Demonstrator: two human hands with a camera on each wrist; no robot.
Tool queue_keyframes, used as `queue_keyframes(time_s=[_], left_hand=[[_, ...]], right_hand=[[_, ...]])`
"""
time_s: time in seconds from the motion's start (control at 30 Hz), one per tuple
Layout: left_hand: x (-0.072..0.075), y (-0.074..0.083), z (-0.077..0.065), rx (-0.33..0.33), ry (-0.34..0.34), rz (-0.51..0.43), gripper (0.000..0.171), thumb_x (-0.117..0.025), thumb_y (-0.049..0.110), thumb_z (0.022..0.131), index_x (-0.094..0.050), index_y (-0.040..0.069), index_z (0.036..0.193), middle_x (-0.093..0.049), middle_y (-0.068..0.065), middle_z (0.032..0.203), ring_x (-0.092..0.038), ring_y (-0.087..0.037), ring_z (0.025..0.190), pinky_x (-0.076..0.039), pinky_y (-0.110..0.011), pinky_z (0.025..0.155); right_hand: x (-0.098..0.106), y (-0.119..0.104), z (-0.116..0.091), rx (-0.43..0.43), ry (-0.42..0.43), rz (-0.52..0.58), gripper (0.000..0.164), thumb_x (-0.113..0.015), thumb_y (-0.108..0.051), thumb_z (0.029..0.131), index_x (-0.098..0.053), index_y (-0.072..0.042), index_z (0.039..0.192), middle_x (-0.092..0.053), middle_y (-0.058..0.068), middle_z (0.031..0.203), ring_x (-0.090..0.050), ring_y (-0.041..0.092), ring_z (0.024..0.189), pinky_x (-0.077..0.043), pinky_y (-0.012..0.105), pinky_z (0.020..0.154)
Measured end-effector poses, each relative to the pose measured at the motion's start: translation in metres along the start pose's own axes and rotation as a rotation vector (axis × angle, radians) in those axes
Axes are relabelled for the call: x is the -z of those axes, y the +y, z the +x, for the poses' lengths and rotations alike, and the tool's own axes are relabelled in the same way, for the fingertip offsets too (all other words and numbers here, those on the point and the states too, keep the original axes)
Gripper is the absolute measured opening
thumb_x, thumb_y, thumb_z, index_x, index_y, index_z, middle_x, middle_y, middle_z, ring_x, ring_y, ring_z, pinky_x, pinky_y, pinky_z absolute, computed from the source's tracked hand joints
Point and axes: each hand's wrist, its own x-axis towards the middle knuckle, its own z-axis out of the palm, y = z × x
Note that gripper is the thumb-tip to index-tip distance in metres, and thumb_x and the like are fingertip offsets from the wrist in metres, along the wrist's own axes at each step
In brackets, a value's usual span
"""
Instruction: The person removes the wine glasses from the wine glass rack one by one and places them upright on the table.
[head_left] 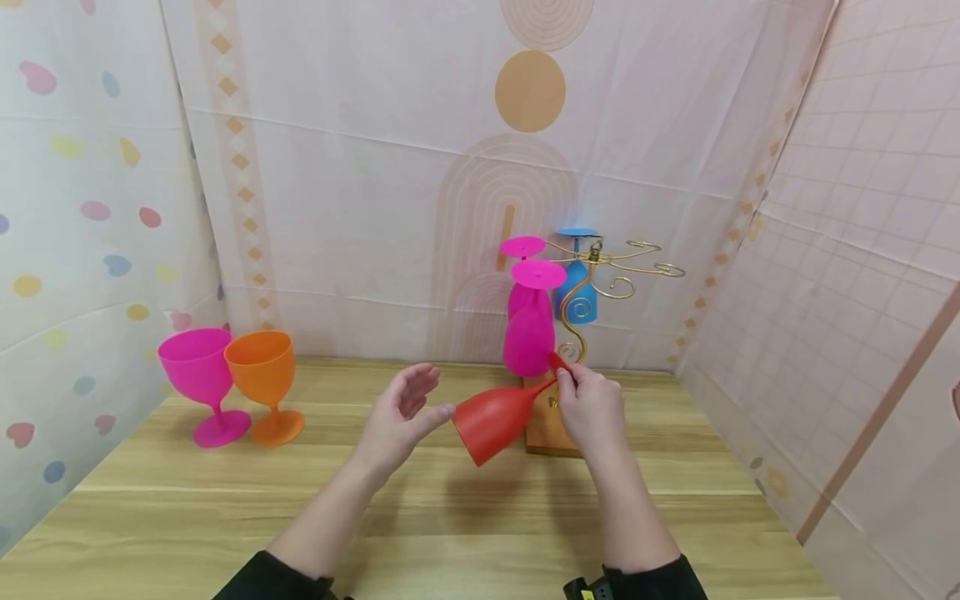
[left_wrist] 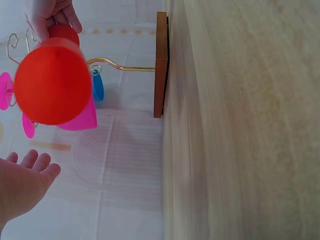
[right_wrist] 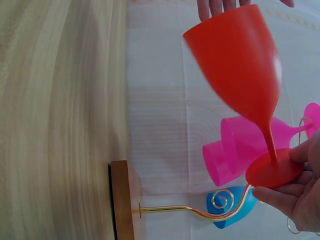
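Note:
A red plastic goblet (head_left: 491, 421) is held tilted in the air above the table, its mouth pointing down and to the left. My right hand (head_left: 592, 408) pinches the goblet's round foot (right_wrist: 275, 168) between thumb and fingers. My left hand (head_left: 401, 417) is by the rim, fingers extended and palm turned toward the bowl; in the left wrist view a gap shows between this hand (left_wrist: 25, 185) and the goblet (left_wrist: 52, 85). Just behind is a gold wire rack (head_left: 594, 257), where two pink goblets (head_left: 528, 333) and a blue goblet (head_left: 576, 287) hang upside down.
On the table's left side a pink goblet (head_left: 197, 362) and an orange goblet (head_left: 261, 367) stand upright close together. The rack rises from a wooden base (head_left: 551, 437) on the wood-grain table (head_left: 225, 517). Patterned cloth (head_left: 337, 208) encloses the back and sides.

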Motion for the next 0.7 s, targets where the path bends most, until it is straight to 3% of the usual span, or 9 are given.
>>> queue_keyframes(time_s=[0.3, 0.47, 0.7], left_hand=[[-0.003, -0.001, 0.000, -0.010, -0.028, -0.025, 0.071, -0.078, 0.018, 0.091, -0.040, 0.004, 0.149, -0.051, -0.010, 0.148, -0.046, -0.029, 0.139, -0.033, -0.043, 0.117], [-0.004, -0.003, 0.002, -0.014, -0.041, -0.072, 0.073, -0.075, 0.013, 0.092, -0.034, 0.007, 0.152, -0.049, -0.011, 0.149, -0.046, -0.030, 0.137, -0.035, -0.042, 0.117], [-0.004, -0.004, 0.002, 0.003, -0.056, -0.130, 0.080, -0.075, 0.010, 0.091, -0.028, 0.007, 0.156, -0.045, -0.013, 0.152, -0.044, -0.031, 0.139, -0.041, -0.031, 0.111]], right_hand=[[-0.005, 0.003, -0.002, -0.024, -0.055, -0.018, 0.021, -0.065, -0.015, 0.097, -0.076, -0.007, 0.082, -0.066, -0.001, 0.064, -0.057, 0.021, 0.058, -0.049, 0.031, 0.051], [-0.008, 0.006, -0.003, -0.114, -0.141, 0.006, 0.021, -0.065, -0.018, 0.098, -0.077, -0.006, 0.086, -0.066, 0.001, 0.067, -0.058, 0.020, 0.061, -0.051, 0.030, 0.052], [-0.013, 0.012, -0.005, -0.267, -0.263, 0.154, 0.021, -0.064, -0.016, 0.099, -0.077, -0.001, 0.097, -0.071, 0.008, 0.077, -0.067, 0.021, 0.059, -0.058, 0.030, 0.053]])
